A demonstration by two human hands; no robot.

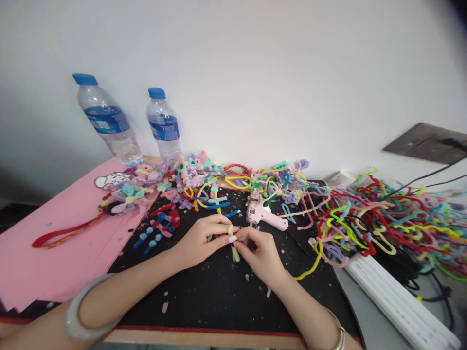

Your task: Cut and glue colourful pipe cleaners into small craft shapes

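Pinching a pale yellow-green stem [230, 230], 2 bare hands meet over a black mat [219, 301]. The left hand [206, 241] has its thumb closed against its fingers on the stem; the right hand [260, 252] grips it from the other side, thumb and forefinger together, other fingers curled in. Fingers hide part of the stem; 1 end points down below them. Just beyond the right hand lies a pink glue gun [270, 218]. Farther back, scissors [224, 173] with 1 red and 1 yellow handle lie among fuzzy shapes [189, 181]. To the left are pink paper [44, 262] and 2 bottles [164, 127]; to the right, a colourful tangle [350, 214] and a white power strip [401, 306].
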